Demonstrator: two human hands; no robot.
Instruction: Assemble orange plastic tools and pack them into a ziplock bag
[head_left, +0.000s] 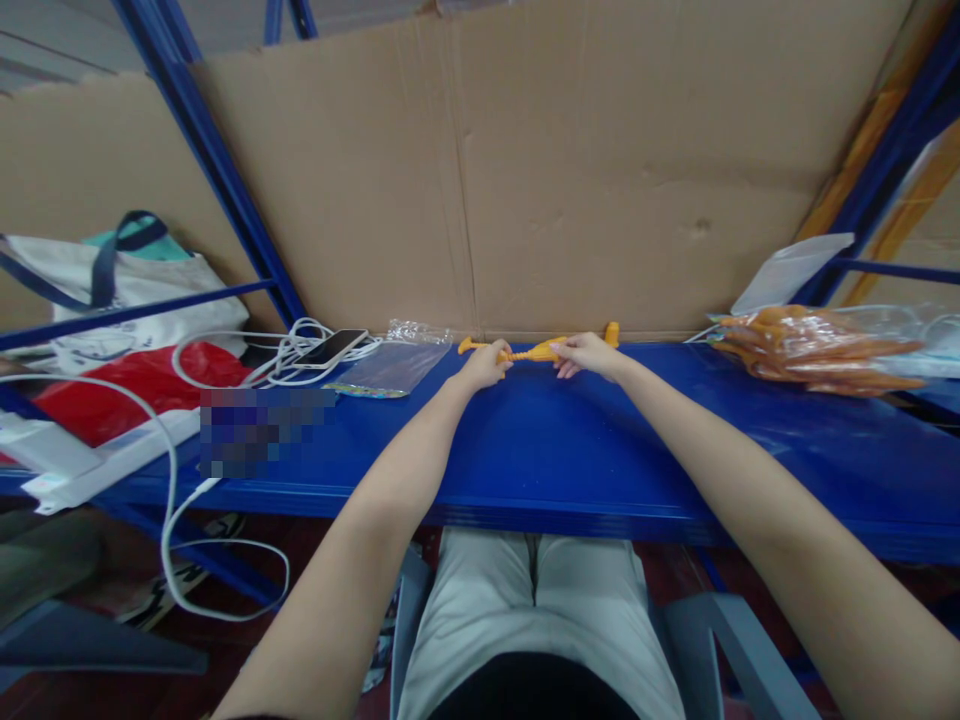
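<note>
A long yellow-orange plastic piece (540,351) lies near the back of the blue shelf, close to the cardboard. Its left end looks T-shaped, and a ribbed stretch shows between my hands. My left hand (486,367) is closed around the thinner left part. On the wider right part, my right hand (587,354) has its fingers bent against it and hides some of it. Just beyond that hand stands an orange knob-like part (613,334); I cannot tell whether it joins the long piece. A clear plastic bag (397,362) lies flat to the left.
A phone (334,347) rests by coiled white cables (300,365). Farther left are a power strip (112,460), a red bag (142,385) and a cloth tote (142,300). Orange pieces in clear wrap (810,350) lie at right. Cardboard (570,180) walls off the back.
</note>
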